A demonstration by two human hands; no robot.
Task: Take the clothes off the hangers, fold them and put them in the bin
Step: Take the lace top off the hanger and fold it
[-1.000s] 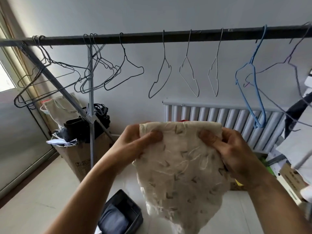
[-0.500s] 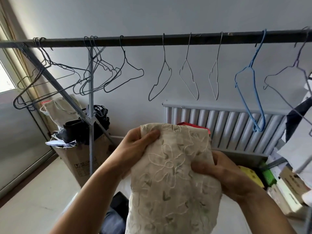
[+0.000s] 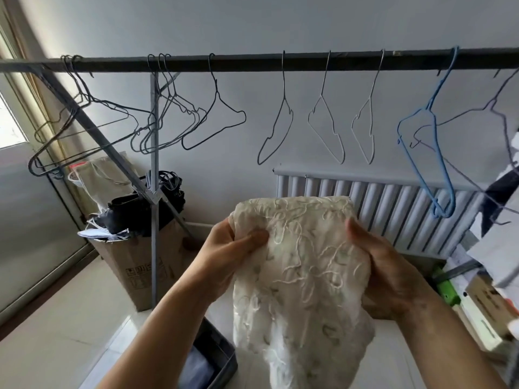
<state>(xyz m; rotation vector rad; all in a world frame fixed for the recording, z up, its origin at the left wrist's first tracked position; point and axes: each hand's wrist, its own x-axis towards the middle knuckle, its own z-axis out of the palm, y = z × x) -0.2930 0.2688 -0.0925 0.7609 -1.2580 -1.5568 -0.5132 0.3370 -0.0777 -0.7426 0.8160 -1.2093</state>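
Observation:
A cream embroidered garment (image 3: 300, 270) hangs folded in front of me, held by both hands at chest height. My left hand (image 3: 224, 256) grips its upper left edge, thumb pressed on the front. My right hand (image 3: 384, 268) grips the right side, fingers curled behind the cloth. Below, a dark grey bin (image 3: 216, 357) stands on the floor with a bluish folded garment (image 3: 196, 369) inside. Several empty wire hangers, among them a blue hanger (image 3: 429, 153), hang from the black rail (image 3: 252, 61) above.
A white radiator (image 3: 398, 211) lines the wall behind the garment. A cardboard box (image 3: 140, 265) with dark bags stands left by the rack's grey upright (image 3: 154, 192). Boxes and papers (image 3: 483, 299) crowd the right edge. Pale tiled floor (image 3: 56, 318) lies at lower left.
The garment was folded over, showing its embroidered front. My right hand dropped from the top corner to the side and then shifted to grip the right edge; the bundle hangs shorter.

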